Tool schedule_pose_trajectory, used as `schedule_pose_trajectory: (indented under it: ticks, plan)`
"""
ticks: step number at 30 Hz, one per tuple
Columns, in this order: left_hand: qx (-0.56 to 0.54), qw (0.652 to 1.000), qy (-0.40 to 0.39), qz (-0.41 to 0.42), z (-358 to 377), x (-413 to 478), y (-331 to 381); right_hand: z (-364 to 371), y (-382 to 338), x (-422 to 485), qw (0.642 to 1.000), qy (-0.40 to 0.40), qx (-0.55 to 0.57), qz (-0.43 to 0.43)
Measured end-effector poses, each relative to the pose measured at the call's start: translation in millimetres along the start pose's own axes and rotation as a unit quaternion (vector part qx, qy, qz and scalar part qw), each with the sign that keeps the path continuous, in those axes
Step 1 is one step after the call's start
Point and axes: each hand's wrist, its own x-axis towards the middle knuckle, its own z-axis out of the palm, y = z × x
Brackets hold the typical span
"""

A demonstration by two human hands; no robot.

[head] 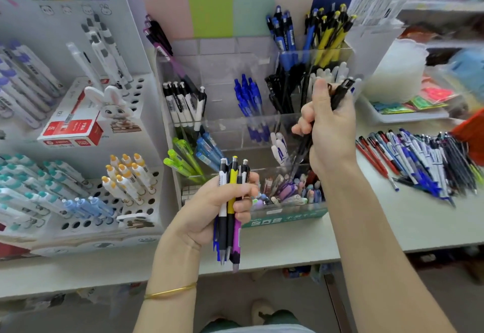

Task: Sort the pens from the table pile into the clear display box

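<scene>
Across the far side of the pale, smooth table (392, 230) stands the clear display box (225, 68), a stepped case of hard transparent plastic whose square compartments hold upright groups of pens: blue and yellow-black ones at the far right, solid blue in the middle, white-black at the left, translucent green and light blue nearer. Left of it sits a white perforated stand (142, 201) with round holes, filled with chunky pastel-capped pens. On the table to the right lies the pile of loose pens (424, 165), a flat tangle of slim red, blue, white and dark barrels, well apart from the box. The right hand (330, 128) is raised over the box's right compartments, fingers curled tightly round a few thin black pens (340, 94) that slant down towards the box. The left hand (217, 207), near the box's front edge, grips a mixed bundle (230, 217) upright, clicker ends up: white-black, glossy yellow-black, purple and blue barrels with dark rubbery grips. A thin gold bangle (170, 292) circles the left wrist.
</scene>
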Motion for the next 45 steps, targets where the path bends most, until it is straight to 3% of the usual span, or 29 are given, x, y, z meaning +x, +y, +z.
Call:
schedule_pose_trajectory:
  ticks: [5, 14, 20, 26, 29, 34, 36, 38, 41, 45]
  plan:
    - [-0.028, 0.999, 0.043, 0.017, 13, 13, -5, -15, 1, 13, 0.997, 0.05, 0.013, -0.05]
    - [-0.05, 0.994, 0.093, 0.036, 20, 21, -4, -17, 15, 19, 0.96, 0.016, -0.219, -0.175]
    - [-0.037, 0.993, 0.099, 0.05, 26, 28, 2, -16, 0, 20, 0.941, 0.059, -0.248, -0.223]
    - [-0.005, 0.992, 0.094, 0.081, 43, 42, 17, -4, -30, 38, 0.889, 0.115, -0.284, -0.34]
    - [0.017, 0.992, 0.086, 0.09, 47, 46, 18, 7, -25, 49, 0.861, 0.068, -0.41, -0.293]
    - [0.042, 0.992, 0.056, 0.108, 47, 45, 17, 18, -15, 56, 0.775, -0.023, -0.606, -0.177]
    - [0.047, 0.991, 0.05, 0.115, 44, 44, 16, 20, -12, 56, 0.775, -0.025, -0.614, -0.149]
    - [0.044, 0.991, 0.054, 0.117, 43, 43, 15, 22, -13, 53, 0.805, -0.026, -0.575, -0.145]
    - [0.041, 0.99, 0.06, 0.12, 44, 40, 15, 20, -13, 46, 0.829, -0.002, -0.515, -0.219]
    - [-0.002, 0.991, 0.073, 0.112, 45, 39, 14, 17, -3, 48, 0.79, -0.044, -0.57, -0.221]
